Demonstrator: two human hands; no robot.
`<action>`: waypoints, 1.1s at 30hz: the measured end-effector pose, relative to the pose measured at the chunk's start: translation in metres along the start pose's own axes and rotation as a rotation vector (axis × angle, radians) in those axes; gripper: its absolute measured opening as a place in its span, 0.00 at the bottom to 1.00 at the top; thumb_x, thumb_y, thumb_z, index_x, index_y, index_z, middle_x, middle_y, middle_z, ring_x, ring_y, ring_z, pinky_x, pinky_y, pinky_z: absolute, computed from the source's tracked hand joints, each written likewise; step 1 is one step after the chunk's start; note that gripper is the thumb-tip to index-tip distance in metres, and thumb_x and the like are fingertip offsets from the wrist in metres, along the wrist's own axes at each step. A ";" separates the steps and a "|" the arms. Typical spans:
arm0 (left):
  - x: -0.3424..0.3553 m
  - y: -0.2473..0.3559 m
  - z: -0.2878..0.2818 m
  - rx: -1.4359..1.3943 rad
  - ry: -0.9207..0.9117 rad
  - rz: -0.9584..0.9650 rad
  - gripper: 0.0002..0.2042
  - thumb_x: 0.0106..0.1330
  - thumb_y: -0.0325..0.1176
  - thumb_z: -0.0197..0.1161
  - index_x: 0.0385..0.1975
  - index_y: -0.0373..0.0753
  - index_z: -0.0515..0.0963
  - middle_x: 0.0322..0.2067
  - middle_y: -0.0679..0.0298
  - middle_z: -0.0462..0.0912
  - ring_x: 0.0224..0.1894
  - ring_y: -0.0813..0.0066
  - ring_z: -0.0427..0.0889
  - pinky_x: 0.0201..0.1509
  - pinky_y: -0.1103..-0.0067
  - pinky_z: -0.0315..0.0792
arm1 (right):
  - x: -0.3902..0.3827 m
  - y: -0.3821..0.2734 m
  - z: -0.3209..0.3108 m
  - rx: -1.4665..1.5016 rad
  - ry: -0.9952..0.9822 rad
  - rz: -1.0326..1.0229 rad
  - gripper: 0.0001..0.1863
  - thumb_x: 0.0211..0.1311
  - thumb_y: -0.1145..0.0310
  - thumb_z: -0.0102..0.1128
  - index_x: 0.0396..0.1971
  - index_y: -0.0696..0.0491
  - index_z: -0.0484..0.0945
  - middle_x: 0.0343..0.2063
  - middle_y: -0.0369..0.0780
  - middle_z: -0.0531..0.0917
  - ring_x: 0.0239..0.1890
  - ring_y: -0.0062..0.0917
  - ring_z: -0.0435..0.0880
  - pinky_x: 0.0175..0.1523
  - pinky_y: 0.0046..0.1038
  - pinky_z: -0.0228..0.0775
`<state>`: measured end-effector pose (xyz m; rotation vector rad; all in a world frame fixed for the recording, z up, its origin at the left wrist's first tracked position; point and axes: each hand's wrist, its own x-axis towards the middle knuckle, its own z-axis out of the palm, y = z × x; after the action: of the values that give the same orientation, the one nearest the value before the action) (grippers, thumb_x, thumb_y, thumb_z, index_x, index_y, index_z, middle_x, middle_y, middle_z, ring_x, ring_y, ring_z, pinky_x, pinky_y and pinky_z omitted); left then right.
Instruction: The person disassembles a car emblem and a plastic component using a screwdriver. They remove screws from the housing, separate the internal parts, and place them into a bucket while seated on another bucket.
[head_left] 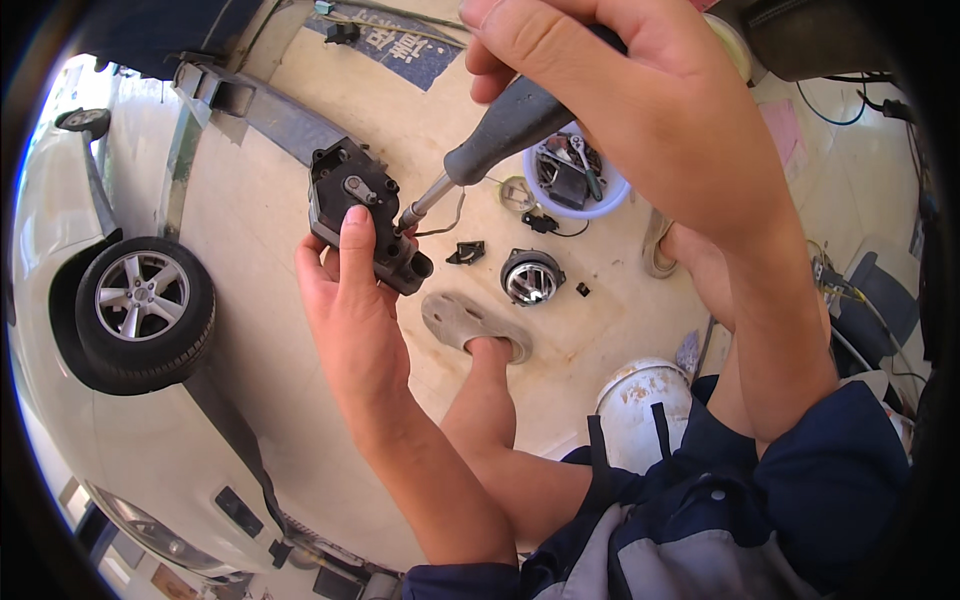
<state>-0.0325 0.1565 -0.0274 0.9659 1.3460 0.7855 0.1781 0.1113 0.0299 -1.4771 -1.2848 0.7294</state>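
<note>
My left hand (350, 300) grips a black plastic housing (338, 187) from below, thumb on its face beside a small metal lever (359, 190). My right hand (635, 110) is wrapped around the black handle of a screwdriver (500, 135), high at the upper right. The screwdriver's metal shaft angles down to the housing's right side, its end at or very near a hole there. A thin wire or cable runs just right of the housing.
Below lie a round black-and-chrome part (530, 278), small black parts (465, 253) and a blue tub (577, 205) of tools and pieces. A white bucket (640, 405) stands by my legs. A white car with a wheel (145, 296) is at left beside a steel lift arm (260, 115).
</note>
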 end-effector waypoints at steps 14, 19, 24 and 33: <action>-0.001 0.002 -0.016 0.105 0.052 -0.026 0.20 0.72 0.39 0.63 0.51 0.31 0.67 0.42 0.53 0.82 0.38 0.67 0.86 0.43 0.75 0.80 | -0.007 0.034 -0.019 -0.043 -0.559 0.377 0.20 0.57 0.71 0.62 0.51 0.59 0.77 0.34 0.40 0.84 0.33 0.16 0.80 0.36 0.22 0.74; -0.007 -0.002 -0.016 0.217 -0.040 0.003 0.21 0.72 0.40 0.63 0.53 0.29 0.68 0.39 0.59 0.81 0.37 0.79 0.79 0.37 0.81 0.73 | -0.014 0.039 0.001 0.081 -0.924 0.550 0.19 0.66 0.57 0.56 0.44 0.59 0.80 0.26 0.40 0.85 0.26 0.23 0.82 0.32 0.26 0.73; -0.017 -0.003 -0.023 0.309 -0.075 -0.009 0.22 0.71 0.41 0.64 0.53 0.29 0.68 0.39 0.59 0.81 0.35 0.79 0.78 0.37 0.81 0.73 | -0.027 0.039 0.010 0.128 -0.919 0.703 0.16 0.71 0.59 0.53 0.38 0.59 0.77 0.22 0.34 0.79 0.21 0.17 0.76 0.27 0.22 0.70; -0.041 -0.019 -0.036 0.406 -0.202 -0.030 0.28 0.66 0.42 0.66 0.57 0.28 0.67 0.43 0.56 0.79 0.38 0.76 0.80 0.38 0.79 0.75 | -0.076 0.044 0.061 0.328 -0.773 0.791 0.15 0.68 0.64 0.54 0.46 0.61 0.76 0.26 0.38 0.81 0.21 0.18 0.78 0.26 0.22 0.70</action>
<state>-0.0729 0.1154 -0.0265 1.3019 1.3633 0.3827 0.1192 0.0600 -0.0427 -1.4550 -0.9848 2.0781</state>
